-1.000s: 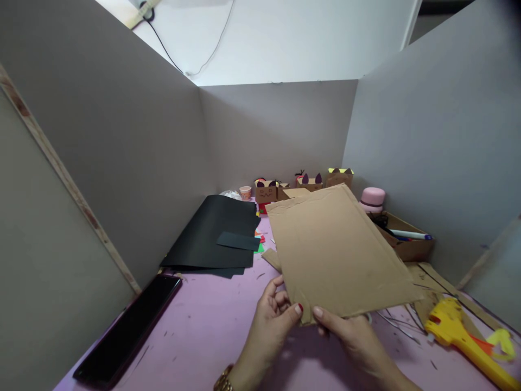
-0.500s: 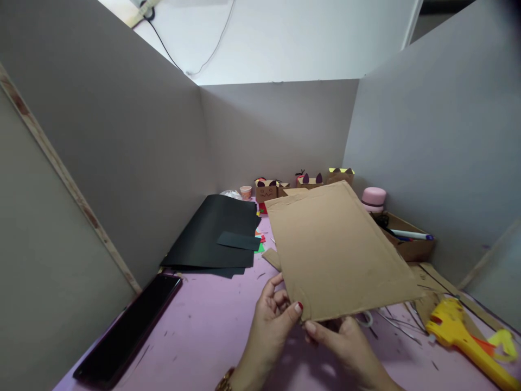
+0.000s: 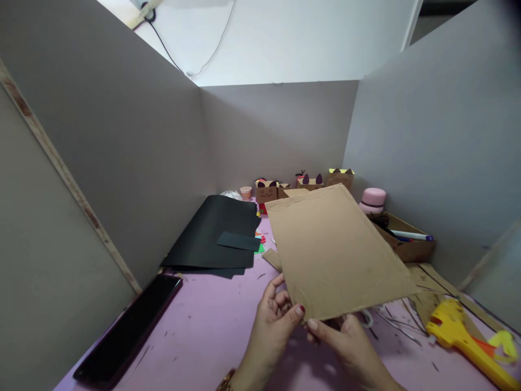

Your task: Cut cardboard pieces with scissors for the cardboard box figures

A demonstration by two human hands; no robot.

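A flat brown cardboard sheet (image 3: pixel 337 250) is held up at a tilt over the purple table (image 3: pixel 203 326). My left hand (image 3: pixel 279 315) pinches its near left corner, thumb on top and fingers at the edge. Close beside it, my right hand (image 3: pixel 344 336) grips the near edge, its thumb on the rim and its fingers mostly hidden below. Under the sheet's right side, a scissors handle (image 3: pixel 367 319) partly shows. A small cardboard strip (image 3: pixel 272 259) lies by the sheet's left edge.
Black paper sheets (image 3: pixel 215 228) and a phone (image 3: pixel 130 331) lie on the left. A yellow glue gun (image 3: pixel 459 331) rests on the right, near a cardboard box (image 3: pixel 415 250) with pens. Cardboard boxes with drawn faces (image 3: pixel 266 191) and a pink round-topped item (image 3: pixel 373 200) stand farther back.
The cardboard sheet has tilted slightly, its far edge a little lower. Both hands keep their hold and have shifted very slightly right.
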